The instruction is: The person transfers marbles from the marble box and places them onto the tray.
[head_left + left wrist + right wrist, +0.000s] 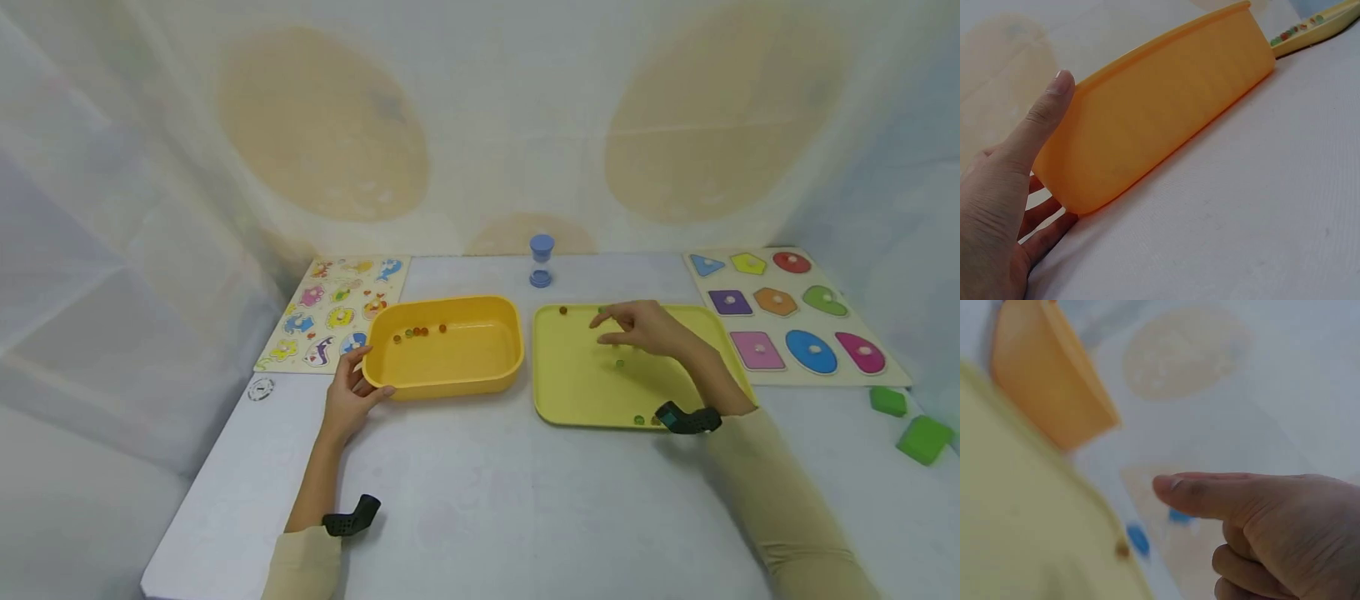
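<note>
My left hand (350,406) grips the left end of an orange-yellow plastic bin (465,362), its thumb at the rim and its fingers around the corner. Several small red-brown and green beads (424,332) lie inside along the bin's far left part. My right hand (651,327) hovers over a flat yellow tray (573,392); thumb and index finger stretch forward with a gap between them, and nothing shows in it. In the right wrist view its other fingers are bent. Green beads (619,363) lie beneath it, and a brown bead (563,310) sits near the tray's far left corner.
An animal puzzle board (330,293) lies behind and left of the bin. A shape puzzle board (765,333) lies to the tray's right, with green blocks (924,440) nearby. A blue sand timer (541,260) stands at the back. White fabric (517,125) closes off the table's far side.
</note>
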Motion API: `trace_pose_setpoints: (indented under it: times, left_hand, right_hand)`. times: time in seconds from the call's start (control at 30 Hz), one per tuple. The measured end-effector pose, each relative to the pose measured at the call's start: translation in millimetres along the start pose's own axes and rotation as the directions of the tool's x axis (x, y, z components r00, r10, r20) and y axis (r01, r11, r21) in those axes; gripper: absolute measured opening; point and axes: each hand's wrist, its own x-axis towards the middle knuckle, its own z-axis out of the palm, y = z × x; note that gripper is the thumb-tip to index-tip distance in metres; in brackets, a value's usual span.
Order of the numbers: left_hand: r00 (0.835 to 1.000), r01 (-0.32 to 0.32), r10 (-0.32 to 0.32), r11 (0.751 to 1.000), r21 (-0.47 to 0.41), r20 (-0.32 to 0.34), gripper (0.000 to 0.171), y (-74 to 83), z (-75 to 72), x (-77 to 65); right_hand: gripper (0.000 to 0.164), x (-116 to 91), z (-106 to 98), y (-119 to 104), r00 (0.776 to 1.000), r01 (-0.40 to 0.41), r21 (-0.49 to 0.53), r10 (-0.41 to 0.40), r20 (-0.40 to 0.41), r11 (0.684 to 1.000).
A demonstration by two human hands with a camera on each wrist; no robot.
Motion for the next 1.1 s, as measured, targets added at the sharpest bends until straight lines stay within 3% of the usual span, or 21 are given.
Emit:
trace_pose_setpoints:
  times: [0.1,0.23,0.37,0.5,0.77,0.93,1.1]
  left_hand:
    - [1.000,-0.015,0.015,1.000,0.006,-0.006,0.072,-4.4,0.9,1.3]
    - [1.000,-0.031,0.031,1.000,0.003,0.004,0.072,-5.4,-0.2,2.1]
    - [1.000,-0.030,0.030,1.000,0.003,0.004,0.072,-4.8,-0.2,2.4]
    - [1.000,-0.024,0.024,1.000,0.005,-0.005,0.071,-3.5,-0.1,1.7]
    - [1.000,-0.018,0.018,1.000,0.020,-0.007,0.072,-2.9,3.9,2.8]
    - [1.000,0.011,-0.011,1.000,0.003,0.007,0.072,9.0,3.6,-0.2]
    - [1.000,0.017,-0.017,1.000,0.010,-0.001,0.072,2.8,0.7,0.7]
  right_hand:
    - [0.023,36.1,1.3,-25.1,0.995,0.095,0.035,-0.094,-0.024,0.995]
    - [0.020,91.9,15.6,-55.3,0.982,0.188,0.116,-0.191,0.014,0.975]
    - [0.019,141.2,36.9,-76.2,0.972,0.193,0.150,-0.210,0.107,0.970]
    - [0.019,175.7,64.0,-86.0,0.963,0.157,0.144,-0.184,0.198,0.977]
    - [0.024,198.9,108.7,-84.5,0.953,0.057,0.043,-0.067,0.297,0.997]
    - [0.026,200.4,118.6,-86.5,0.949,0.035,-0.012,-0.029,0.313,0.999]
    - [0.025,197.7,124.7,-90.5,0.946,-0.018,0.005,0.015,0.325,1.000]
